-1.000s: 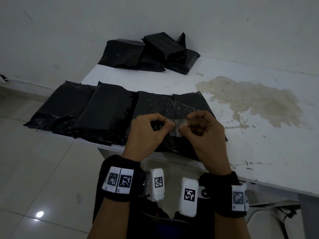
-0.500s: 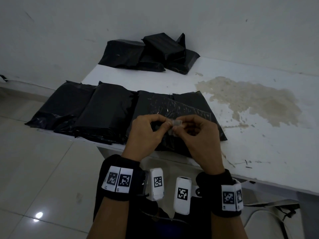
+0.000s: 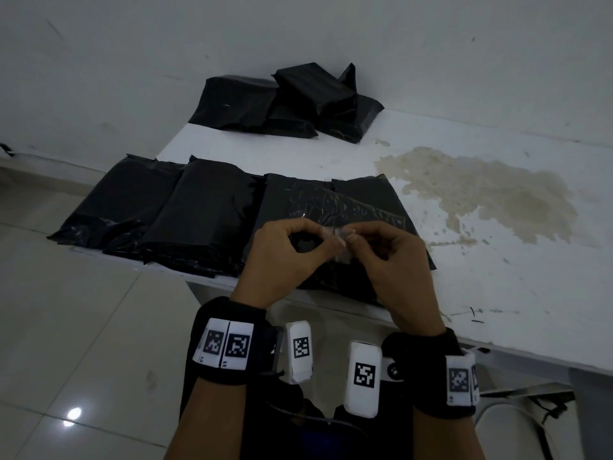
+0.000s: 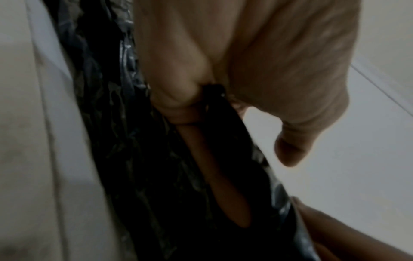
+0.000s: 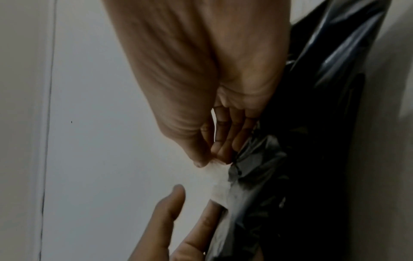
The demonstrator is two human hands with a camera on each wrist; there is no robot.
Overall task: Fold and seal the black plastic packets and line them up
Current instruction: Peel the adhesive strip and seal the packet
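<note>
A black plastic packet (image 3: 335, 200) lies at the table's near edge, with clear film across its top. Just above it my two hands meet fingertip to fingertip. My left hand (image 3: 323, 235) and my right hand (image 3: 353, 237) both pinch a small clear strip (image 3: 341, 242), which hangs crumpled between them. In the right wrist view my right hand's thumb and fingers (image 5: 208, 159) nip the whitish strip (image 5: 220, 181) beside the black packet (image 5: 312, 123). The left wrist view shows curled fingers (image 4: 178, 98) over shiny black plastic (image 4: 134, 159).
Two more black packets (image 3: 205, 210) (image 3: 122, 197) lie side by side left of the one under my hands, overhanging the white table (image 3: 497, 293). A loose pile of black packets (image 3: 285, 101) sits against the back wall. A brown stain (image 3: 481, 190) marks the table to the right.
My hands have drawn closer together. The strip, held flat between them before, is now bunched up at my fingertips.
</note>
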